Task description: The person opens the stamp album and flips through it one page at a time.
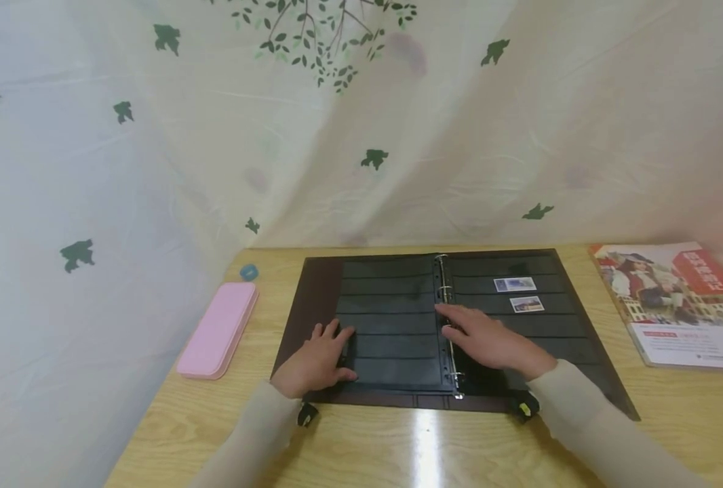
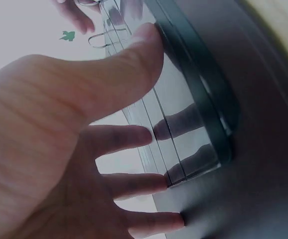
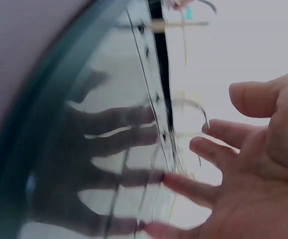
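Note:
A ring-bound stamp album (image 1: 392, 339) lies spread flat, its black pages crossed by clear strip pockets. Two stamps (image 1: 514, 285) sit in upper pockets of the right-hand page. My left hand (image 1: 319, 359) rests with spread fingers at the outer edge of the left-hand page; in the left wrist view its fingertips touch the glossy sheet. Over the metal rings (image 1: 445, 291) reaches my right hand (image 1: 490, 339), fingers extended toward the left page's inner edge. In the right wrist view, some of its fingertips meet the shiny page beside the punched holes. Neither hand grips anything.
Left of the album lie a pink case (image 1: 220, 331) and a small blue ring-shaped roll (image 1: 248, 272). A magazine or book (image 1: 679, 305) with an illustrated cover is at the right. Behind the wooden table (image 1: 361, 447) hangs a leaf-patterned cloth (image 1: 349, 122).

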`<action>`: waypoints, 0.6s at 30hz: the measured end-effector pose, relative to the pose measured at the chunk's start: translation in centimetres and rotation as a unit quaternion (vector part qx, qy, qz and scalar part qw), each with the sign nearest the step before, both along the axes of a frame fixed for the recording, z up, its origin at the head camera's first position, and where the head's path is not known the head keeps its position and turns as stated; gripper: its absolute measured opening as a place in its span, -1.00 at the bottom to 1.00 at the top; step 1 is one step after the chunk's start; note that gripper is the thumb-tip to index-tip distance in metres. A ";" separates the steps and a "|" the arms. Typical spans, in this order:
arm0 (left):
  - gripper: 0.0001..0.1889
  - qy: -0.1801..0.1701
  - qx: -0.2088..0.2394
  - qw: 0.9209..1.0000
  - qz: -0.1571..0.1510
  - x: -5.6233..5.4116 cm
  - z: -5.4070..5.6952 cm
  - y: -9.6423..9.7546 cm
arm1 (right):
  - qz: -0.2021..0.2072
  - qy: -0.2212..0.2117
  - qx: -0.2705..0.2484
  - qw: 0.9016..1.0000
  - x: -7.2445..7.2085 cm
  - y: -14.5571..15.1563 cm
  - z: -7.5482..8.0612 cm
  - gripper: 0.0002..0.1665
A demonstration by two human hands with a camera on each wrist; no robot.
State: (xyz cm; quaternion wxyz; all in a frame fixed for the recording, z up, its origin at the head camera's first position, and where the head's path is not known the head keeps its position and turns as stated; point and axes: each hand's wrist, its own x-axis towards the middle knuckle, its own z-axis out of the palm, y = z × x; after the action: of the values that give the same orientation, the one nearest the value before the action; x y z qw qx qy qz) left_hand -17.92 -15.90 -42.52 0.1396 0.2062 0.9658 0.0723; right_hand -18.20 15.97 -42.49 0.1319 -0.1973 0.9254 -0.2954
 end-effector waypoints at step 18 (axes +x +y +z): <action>-0.14 0.015 0.014 1.000 -0.003 0.2 -0.4 0.5 | -0.116 0.061 0.117 0.984 3.4 11.1 -0.5 -0.14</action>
State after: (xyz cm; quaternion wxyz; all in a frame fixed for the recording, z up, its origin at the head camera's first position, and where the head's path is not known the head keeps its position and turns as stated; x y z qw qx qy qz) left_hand -17.68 -15.39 -42.94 0.1221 0.2117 0.9661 0.0828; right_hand -14.83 27.03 -43.01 0.0623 -0.0890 0.9765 -0.1863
